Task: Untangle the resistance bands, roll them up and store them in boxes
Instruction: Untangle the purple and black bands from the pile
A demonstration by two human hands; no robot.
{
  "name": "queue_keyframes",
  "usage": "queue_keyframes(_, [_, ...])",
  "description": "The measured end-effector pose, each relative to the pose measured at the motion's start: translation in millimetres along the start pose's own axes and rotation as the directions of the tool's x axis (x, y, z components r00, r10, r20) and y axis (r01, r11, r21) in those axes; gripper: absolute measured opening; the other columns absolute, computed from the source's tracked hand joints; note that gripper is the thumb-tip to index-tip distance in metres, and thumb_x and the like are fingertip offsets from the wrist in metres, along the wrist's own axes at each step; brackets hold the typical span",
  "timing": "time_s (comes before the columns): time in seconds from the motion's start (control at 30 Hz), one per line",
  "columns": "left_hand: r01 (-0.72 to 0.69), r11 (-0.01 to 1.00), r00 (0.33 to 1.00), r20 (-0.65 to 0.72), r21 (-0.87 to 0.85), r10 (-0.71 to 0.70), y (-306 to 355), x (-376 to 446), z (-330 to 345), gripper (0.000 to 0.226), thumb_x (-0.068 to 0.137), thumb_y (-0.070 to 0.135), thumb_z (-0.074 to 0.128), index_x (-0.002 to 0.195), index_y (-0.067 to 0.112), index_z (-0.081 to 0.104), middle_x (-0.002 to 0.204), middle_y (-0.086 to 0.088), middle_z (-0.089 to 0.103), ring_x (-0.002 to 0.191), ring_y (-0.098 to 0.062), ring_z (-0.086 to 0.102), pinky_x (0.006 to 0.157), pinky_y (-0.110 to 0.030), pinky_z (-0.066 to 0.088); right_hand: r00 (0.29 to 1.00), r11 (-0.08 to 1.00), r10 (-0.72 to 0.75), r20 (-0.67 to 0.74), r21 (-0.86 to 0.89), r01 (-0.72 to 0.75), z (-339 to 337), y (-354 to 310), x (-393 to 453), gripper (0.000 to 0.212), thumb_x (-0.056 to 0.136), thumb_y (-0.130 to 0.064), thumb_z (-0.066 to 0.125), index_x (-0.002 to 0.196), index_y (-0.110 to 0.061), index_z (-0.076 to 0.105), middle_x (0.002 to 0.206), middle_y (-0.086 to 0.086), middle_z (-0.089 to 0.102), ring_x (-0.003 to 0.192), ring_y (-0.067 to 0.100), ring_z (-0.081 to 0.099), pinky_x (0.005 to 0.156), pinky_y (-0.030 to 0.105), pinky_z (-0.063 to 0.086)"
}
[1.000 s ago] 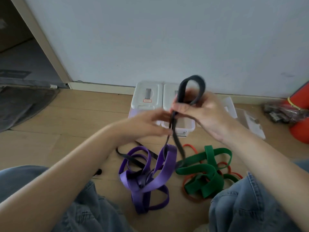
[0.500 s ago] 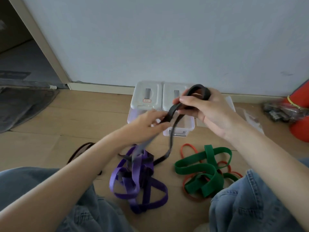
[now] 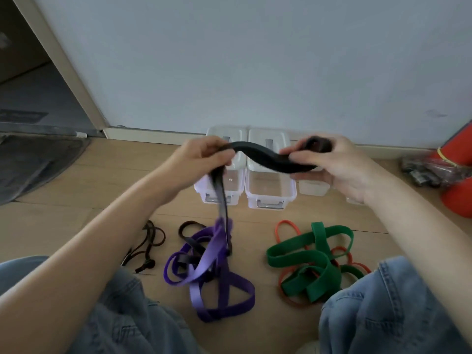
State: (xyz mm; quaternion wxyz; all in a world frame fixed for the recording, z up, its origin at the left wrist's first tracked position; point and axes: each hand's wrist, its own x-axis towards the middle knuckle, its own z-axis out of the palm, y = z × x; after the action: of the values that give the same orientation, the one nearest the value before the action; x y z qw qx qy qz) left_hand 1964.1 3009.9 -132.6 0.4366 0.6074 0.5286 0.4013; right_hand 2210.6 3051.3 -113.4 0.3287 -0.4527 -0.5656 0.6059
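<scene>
Two hands up over the clear boxes (image 3: 270, 186): left hand (image 3: 204, 159) and right hand (image 3: 329, 164) both gripping the black band (image 3: 265, 159), slack between them, tail hanging into the purple band (image 3: 212, 264) on the floor. Best to keep the right-hand coil pinched tight, feed with the left, and shake the tail free before winding further.

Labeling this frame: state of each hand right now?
Left hand: closed, gripping the black band.
Right hand: closed, pinching the same band's other end.
</scene>
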Motion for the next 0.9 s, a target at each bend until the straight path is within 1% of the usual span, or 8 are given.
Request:
queue_keyframes(0.13, [-0.033,0.808,0.983,0.164,0.588,-0.08,-1.5,-7.0,9.2,0.015,0.095,0.027,0.049,0.098,0.018,0.061,0.071,0.006,0.058,0.063,-0.008,0.052,0.063,-0.021,0.043,0.95,0.815,0.217,0.223,-0.577,-0.051,7.3,4.8,-2.8,0.049,0.059,-0.045,0.077,0.104,-0.028,0.067,0.11,-0.016,0.061,0.105,0.011,0.054,0.077,0.014,0.046])
queue_keyframes(0.23, [-0.172,0.789,0.935,0.35,0.59,-0.058,-0.3,-14.3,28.9,0.014,0.096,0.026,0.048,0.096,0.016,0.058,0.068,0.011,0.049,0.058,0.005,0.046,0.056,-0.012,0.036,0.978,0.548,0.102,0.183,-0.831,0.098,18.4,16.4,-1.4,0.068,0.068,-0.047,0.075,0.128,-0.029,0.049,0.131,-0.017,0.046,0.124,0.006,0.039,0.099,0.024,0.033])
queue_keyframes(0.4, [-0.198,0.87,0.935,0.354,0.452,0.028,5.3,-9.2,24.4,0.011,0.092,0.022,0.055,0.097,0.013,0.058,0.07,0.009,0.05,0.06,0.005,0.045,0.061,-0.012,0.037,0.92,0.746,0.044,0.389,-0.626,0.229,42.0,25.4,-3.7,0.022,0.085,-0.022,0.067,0.102,-0.009,0.065,0.099,0.003,0.068,0.095,0.013,0.061,0.09,0.031,0.045])
queue_keyframes(0.57, [-0.018,0.944,0.864,0.481,0.328,-0.151,-28.9,-13.0,39.2,0.023,0.084,0.018,0.067,0.105,0.017,0.057,0.103,0.005,0.062,0.103,-0.009,0.058,0.096,-0.021,0.042,0.929,0.956,-0.076,0.363,-0.237,0.171,38.1,9.1,-9.4,0.013,0.079,-0.011,0.067,0.087,-0.002,0.063,0.068,-0.002,0.066,0.067,0.009,0.063,0.069,0.018,0.052])
queue_keyframes(0.67, [0.012,0.904,0.806,0.531,0.428,-0.262,-52.6,-19.5,47.2,0.011,0.087,0.015,0.064,0.094,0.014,0.055,0.087,0.006,0.057,0.085,-0.011,0.055,0.083,-0.024,0.044,0.917,0.979,-0.19,0.351,0.138,0.15,33.6,-2.3,-14.3,0.011,0.073,-0.012,0.064,0.082,-0.007,0.065,0.069,-0.001,0.066,0.067,0.013,0.064,0.071,0.021,0.054])
queue_keyframes(0.77, [0.04,0.868,0.868,0.413,0.494,-0.275,-44.8,-12.8,34.5,0.005,0.091,0.016,0.058,0.089,0.013,0.054,0.078,0.006,0.058,0.07,-0.003,0.056,0.068,-0.012,0.046,0.954,0.91,-0.261,0.147,0.366,0.193,23.2,-11.2,-12.6,0.005,0.079,-0.01,0.057,0.082,-0.007,0.06,0.063,0.0,0.058,0.066,0.016,0.06,0.077,0.03,0.053])
queue_keyframes(0.83, [0.046,0.948,0.957,0.257,0.315,-0.132,-18.6,-4.1,12.7,0.01,0.092,0.011,0.055,0.083,0.015,0.054,0.07,0.008,0.062,0.061,0.002,0.06,0.061,-0.01,0.046,0.961,0.93,-0.267,0.072,0.282,0.237,14.7,-14.5,-10.3,0.007,0.079,-0.014,0.058,0.082,-0.008,0.058,0.064,0.0,0.059,0.068,0.017,0.059,0.079,0.032,0.05])
queue_keyframes(0.9, [-0.061,0.998,0.998,0.022,-0.031,0.062,12.1,-2.9,-15.7,0.013,0.093,0.013,0.053,0.08,0.016,0.053,0.061,0.009,0.062,0.057,-0.005,0.059,0.063,-0.018,0.049,0.972,0.971,-0.203,0.114,-0.101,0.215,7.9,-12.3,-7.5,0.009,0.078,-0.018,0.064,0.084,-0.011,0.062,0.07,-0.001,0.067,0.074,0.016,0.065,0.076,0.027,0.051])
